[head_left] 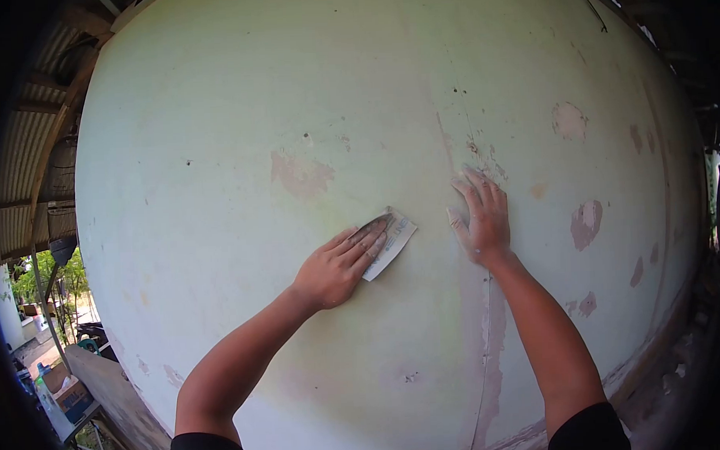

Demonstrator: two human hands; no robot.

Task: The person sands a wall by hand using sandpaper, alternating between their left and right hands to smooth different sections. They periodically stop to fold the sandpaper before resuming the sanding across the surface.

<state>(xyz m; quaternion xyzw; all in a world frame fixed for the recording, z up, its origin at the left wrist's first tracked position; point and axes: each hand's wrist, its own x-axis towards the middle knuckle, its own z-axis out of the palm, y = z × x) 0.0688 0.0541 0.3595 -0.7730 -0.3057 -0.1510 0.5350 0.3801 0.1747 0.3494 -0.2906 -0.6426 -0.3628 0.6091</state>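
Observation:
A pale green wall point(217, 230) with worn patches fills most of the head view. My left hand point(338, 265) lies flat over a whitish sheet of paper with faint blue print point(392, 248), pressing it to the wall near the middle. Its fingers are stretched out toward the upper right, and the sheet shows beyond and below them. To the right, my right hand point(483, 221) rests on the wall with its fingers spread and pointing up, holding nothing. Pale dust coats its fingers. A long vertical crack point(485, 355) runs down the wall below it.
Bare patches point(587, 225) mark the right part of the wall. At the lower left, a cardboard box point(67, 391) stands on a small table beside a low wall point(116, 388). Corrugated roofing point(26, 157) and wooden beams hang at the upper left.

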